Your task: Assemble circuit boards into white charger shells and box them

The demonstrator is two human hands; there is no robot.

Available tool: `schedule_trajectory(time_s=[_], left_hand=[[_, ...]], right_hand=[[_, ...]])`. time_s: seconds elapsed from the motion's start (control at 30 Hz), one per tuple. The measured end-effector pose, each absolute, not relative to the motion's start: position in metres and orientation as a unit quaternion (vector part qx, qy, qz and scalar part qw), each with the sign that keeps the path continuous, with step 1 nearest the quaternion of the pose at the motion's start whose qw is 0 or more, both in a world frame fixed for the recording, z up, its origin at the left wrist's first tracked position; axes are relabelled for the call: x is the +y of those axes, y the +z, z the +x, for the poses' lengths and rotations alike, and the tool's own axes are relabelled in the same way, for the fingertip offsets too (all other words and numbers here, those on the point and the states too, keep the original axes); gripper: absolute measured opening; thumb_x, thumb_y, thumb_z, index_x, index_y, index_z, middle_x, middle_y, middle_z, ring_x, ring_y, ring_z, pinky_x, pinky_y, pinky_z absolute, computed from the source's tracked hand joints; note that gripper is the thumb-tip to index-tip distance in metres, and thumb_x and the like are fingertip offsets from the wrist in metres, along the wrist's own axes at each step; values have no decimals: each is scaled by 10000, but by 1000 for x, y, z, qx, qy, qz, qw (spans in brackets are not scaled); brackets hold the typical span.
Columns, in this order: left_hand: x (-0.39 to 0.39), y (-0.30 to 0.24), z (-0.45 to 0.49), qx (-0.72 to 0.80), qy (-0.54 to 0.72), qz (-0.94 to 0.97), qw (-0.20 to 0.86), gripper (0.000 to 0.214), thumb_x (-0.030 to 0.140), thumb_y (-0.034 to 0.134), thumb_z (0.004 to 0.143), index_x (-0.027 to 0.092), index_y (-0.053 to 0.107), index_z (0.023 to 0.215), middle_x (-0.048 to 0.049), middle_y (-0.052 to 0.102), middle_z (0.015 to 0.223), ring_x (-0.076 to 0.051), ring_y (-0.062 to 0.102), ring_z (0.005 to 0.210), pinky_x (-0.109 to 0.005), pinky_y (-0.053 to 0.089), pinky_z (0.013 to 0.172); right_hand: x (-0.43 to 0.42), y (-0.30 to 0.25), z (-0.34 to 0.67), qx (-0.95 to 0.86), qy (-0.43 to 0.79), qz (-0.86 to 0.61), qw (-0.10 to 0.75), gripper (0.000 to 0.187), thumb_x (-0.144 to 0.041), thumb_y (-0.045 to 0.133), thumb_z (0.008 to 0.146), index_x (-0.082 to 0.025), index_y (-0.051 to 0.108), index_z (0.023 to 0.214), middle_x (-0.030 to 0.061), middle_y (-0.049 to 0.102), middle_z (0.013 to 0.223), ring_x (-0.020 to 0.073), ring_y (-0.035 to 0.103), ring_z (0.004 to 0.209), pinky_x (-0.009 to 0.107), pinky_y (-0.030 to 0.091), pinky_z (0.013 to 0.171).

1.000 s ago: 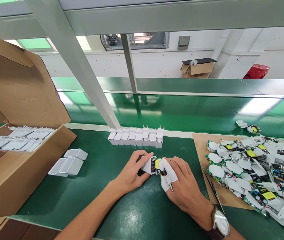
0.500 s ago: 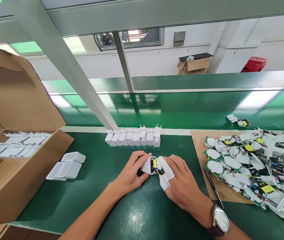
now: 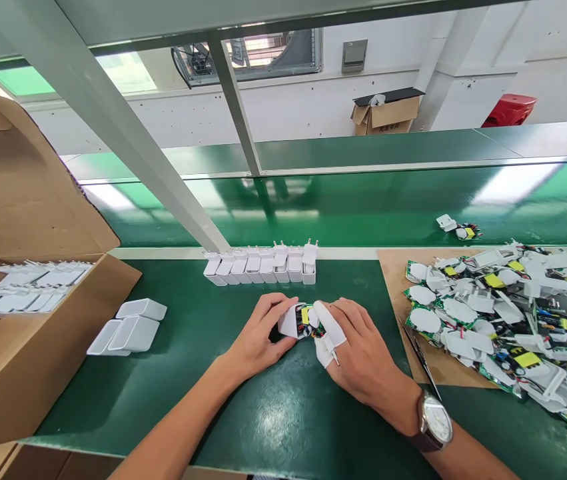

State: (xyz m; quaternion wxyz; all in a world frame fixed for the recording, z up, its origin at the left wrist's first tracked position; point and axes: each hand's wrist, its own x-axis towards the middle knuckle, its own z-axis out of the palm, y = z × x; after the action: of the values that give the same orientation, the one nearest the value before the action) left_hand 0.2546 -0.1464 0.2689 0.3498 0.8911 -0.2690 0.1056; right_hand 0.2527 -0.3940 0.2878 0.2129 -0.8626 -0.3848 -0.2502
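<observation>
Hands: left hand [image 3: 258, 340] and right hand [image 3: 363, 357] meet at the centre of the green worktop [image 3: 263, 413], low over its surface.
Left grip: fingers pinching the small white plastic charger shell [image 3: 289, 321] from its left side, thumb below, fingers curled over the top.
Right grip: closed on the small green circuit board with a yellow component [image 3: 307, 321]; the index finger and thumb wear white finger cots [image 3: 328, 327] and press at the board's right end.
Held parts: board sits partly inside the open end of the shell, the yellow part still showing; whether it is fully seated cannot be told.
Position of held parts: just above the worktop, between the two hands, near the front of the row below.
Row: white charger housings with prongs up [image 3: 260, 265], lined side by side just behind the hands, touching each other.
Right side: heap of loose green circuit boards and white plug caps [image 3: 503, 320] on a brown cardboard sheet [image 3: 393, 280].
Left side: open brown cardboard box [image 3: 38, 360] with white parts in rows; three empty white plastic shells [image 3: 130, 327] lie beside it.
Wrist: silver wristwatch with a dark strap [image 3: 433, 421] on the right arm.
</observation>
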Motion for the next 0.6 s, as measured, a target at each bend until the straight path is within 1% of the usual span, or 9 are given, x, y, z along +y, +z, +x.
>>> schedule_trajectory(time_s=[0.17,0.37,0.5,0.6], left_hand=[[-147,270,255,-270,113,891,348,671,142,689,929,295,425,1527,-116,512,1321,-260,583,1215,-425,560,1040],[-146,270,255,-273,121,891,343,651,146,694,925,270,446,1515,-119,526,1312,-255,600,1199,-415,571,1024],[-148,270,256,-278,125,888,344,645,145,701,923,258,456,1508,-121,529,1299,-254,601,1188,-411,579,1008],[-153,271,255,-283,128,885,348,625,161,700,930,262,461,1498,-125,531,1286,-263,608,1180,-434,583,1004]], right_hand=[[-394,290,253,-388,-252,-860,216,457,-18,533,799,-144,640,1225,172,631,1293,331,548,1189,549,546,1041],[-393,290,254,-388,-266,-852,229,433,-19,539,808,-113,640,1218,180,648,1256,327,557,1156,539,550,1029],[-395,286,256,-394,-259,-851,232,383,-23,551,820,-118,657,1176,178,644,1287,324,551,1172,542,530,1058],[-394,283,255,-405,-243,-848,240,344,-29,568,827,-132,669,1139,173,638,1322,322,551,1191,538,513,1082]])
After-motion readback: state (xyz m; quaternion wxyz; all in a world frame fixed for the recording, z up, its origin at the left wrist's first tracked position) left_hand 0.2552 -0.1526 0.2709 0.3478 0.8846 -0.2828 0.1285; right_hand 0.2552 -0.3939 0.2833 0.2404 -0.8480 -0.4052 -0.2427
